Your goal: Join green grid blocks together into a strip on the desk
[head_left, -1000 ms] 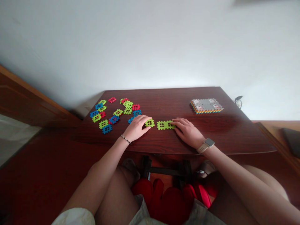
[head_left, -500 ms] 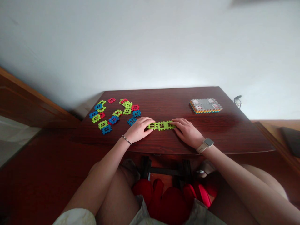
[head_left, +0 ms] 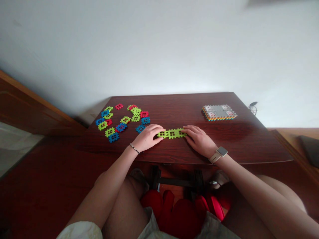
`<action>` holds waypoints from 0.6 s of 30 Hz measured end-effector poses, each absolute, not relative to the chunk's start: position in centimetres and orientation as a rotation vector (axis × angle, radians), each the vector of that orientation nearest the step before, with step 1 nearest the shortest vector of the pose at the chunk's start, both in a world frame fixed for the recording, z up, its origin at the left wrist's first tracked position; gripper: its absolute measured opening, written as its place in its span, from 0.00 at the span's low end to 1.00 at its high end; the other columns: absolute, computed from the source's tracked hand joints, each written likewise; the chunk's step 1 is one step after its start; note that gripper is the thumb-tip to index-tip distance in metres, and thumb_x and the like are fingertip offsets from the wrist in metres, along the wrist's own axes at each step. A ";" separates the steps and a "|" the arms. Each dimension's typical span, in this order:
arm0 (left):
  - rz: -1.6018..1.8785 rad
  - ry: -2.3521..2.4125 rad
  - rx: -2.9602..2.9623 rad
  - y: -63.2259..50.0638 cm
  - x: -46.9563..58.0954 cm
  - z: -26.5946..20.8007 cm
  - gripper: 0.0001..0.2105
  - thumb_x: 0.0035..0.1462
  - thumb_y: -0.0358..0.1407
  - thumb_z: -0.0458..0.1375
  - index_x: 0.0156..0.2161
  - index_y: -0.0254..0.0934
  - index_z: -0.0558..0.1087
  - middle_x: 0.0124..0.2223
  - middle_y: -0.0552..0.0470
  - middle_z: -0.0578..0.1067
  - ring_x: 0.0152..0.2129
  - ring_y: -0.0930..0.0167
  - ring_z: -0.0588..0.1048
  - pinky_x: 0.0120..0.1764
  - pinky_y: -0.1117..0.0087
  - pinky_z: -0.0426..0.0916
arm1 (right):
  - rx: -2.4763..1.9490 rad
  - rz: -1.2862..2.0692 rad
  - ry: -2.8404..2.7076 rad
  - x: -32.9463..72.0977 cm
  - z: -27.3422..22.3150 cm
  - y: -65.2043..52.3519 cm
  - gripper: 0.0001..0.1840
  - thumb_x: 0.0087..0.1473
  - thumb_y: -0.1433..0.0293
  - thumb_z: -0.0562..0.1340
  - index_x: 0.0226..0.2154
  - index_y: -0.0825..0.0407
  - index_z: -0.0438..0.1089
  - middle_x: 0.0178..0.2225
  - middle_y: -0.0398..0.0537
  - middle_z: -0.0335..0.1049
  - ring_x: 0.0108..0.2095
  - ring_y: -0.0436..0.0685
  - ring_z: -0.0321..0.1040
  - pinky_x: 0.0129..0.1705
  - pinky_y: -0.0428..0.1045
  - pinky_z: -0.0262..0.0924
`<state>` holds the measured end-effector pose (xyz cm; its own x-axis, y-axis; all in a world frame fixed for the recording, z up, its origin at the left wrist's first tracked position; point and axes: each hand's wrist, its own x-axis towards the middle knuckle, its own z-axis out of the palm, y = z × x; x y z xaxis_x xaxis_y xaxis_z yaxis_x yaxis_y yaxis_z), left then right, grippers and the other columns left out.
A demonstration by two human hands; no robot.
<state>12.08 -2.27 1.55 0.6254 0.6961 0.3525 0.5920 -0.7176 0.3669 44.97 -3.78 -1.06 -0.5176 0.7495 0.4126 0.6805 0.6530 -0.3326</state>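
A strip of joined lime-green building tiles (head_left: 172, 133), with notched edges and window-like openings, lies along the front part of the dark wooden table (head_left: 171, 106). At its left end my left hand (head_left: 149, 136) grips the tile between thumb and fingers. The other end is held by my right hand (head_left: 198, 138), its fingers on the top edge and thumb below. Both hands are closed on the strip and partly cover its ends. Just beyond my left hand is a loose blue tile (head_left: 140, 128).
Several red, blue and green tiles (head_left: 121, 127) lie scattered on the table's left side. At the back right sits a flat stacked block of tiles (head_left: 218, 112) with a grey-white top and colourful sides. A cable (head_left: 253, 108) shows beyond the table's right edge, and a wall rises behind.
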 end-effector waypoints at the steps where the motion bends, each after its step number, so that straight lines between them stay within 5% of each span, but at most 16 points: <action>1: 0.712 1.056 2.634 -2.3 12.1 1.6 0.15 0.70 0.34 0.64 0.60 0.43 0.77 0.59 0.44 0.79 0.58 0.59 0.77 0.65 0.50 0.73 | -1.110 0.171 -2.345 45.0 -1.1 -3.8 0.19 0.73 0.69 0.57 0.61 0.47 0.74 0.63 0.57 0.76 0.64 0.70 0.71 0.68 0.70 0.68; 18: 0.705 1.052 2.621 -2.4 12.0 1.6 0.15 0.70 0.34 0.64 0.59 0.44 0.78 0.59 0.45 0.79 0.58 0.59 0.77 0.65 0.50 0.74 | -1.109 0.174 -2.336 44.8 -0.8 -3.9 0.20 0.72 0.69 0.58 0.62 0.45 0.75 0.63 0.57 0.76 0.64 0.70 0.72 0.67 0.71 0.69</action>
